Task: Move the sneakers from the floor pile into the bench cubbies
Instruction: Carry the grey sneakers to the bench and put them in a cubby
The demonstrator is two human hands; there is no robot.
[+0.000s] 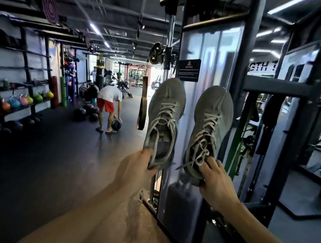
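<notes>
Two grey sneakers with pale laces are held up in front of me, toes pointing away and upward. My left hand (136, 167) grips the heel collar of the left sneaker (166, 110). My right hand (214, 177) pinches the tongue and heel of the right sneaker (212, 122), fingers inside the opening. Both arms are stretched forward. No floor pile and no bench cubbies show in this view.
A black cable machine frame (239, 89) with a translucent panel stands directly ahead. A strap handle (143, 104) hangs left of the shoes. A person (108, 104) bends over medicine balls (86, 112) on the dark floor. Kettlebell racks (14, 101) line the left wall.
</notes>
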